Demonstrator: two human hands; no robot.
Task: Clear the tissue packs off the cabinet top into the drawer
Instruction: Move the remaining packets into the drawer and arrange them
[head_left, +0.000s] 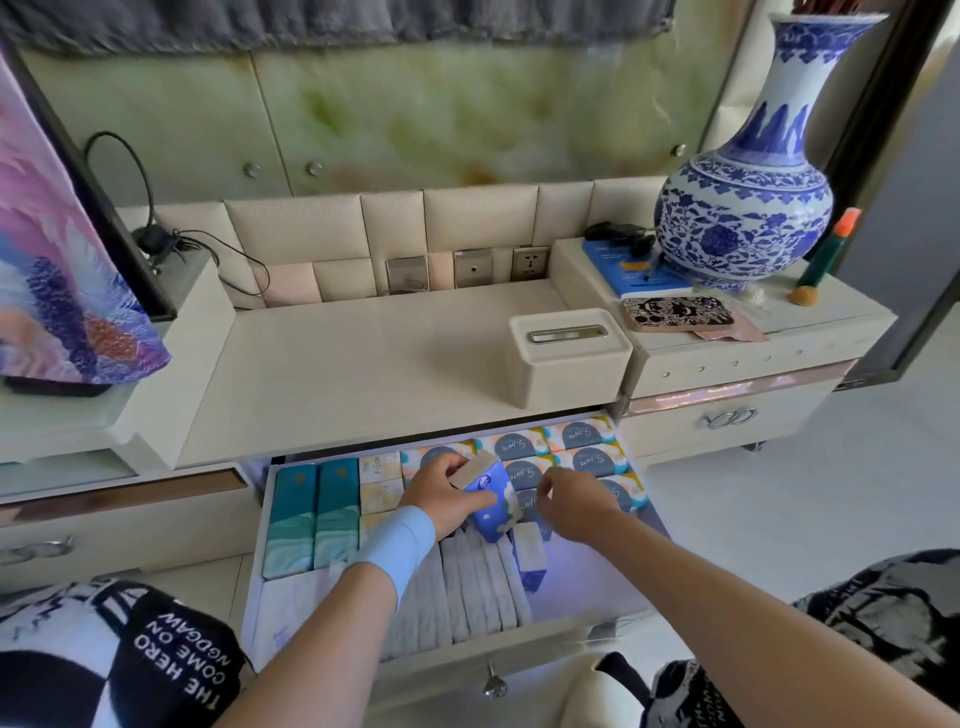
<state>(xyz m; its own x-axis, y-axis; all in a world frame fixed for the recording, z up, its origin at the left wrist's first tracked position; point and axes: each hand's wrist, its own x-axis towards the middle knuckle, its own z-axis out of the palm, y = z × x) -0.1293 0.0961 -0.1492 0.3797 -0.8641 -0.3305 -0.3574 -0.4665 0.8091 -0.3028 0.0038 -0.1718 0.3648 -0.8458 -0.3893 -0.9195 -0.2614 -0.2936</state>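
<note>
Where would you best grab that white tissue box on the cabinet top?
Likely from above, pinching the front and back walls of the white tissue box: it sits flat, and its right end is close beside the raised side cabinet.

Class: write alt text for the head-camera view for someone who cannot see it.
A left hand holds a blue tissue pack over an open drawer full of tissue packs; the right hand is beside it. The cabinet top bears a white tissue box and a blue-and-white vase.
</note>
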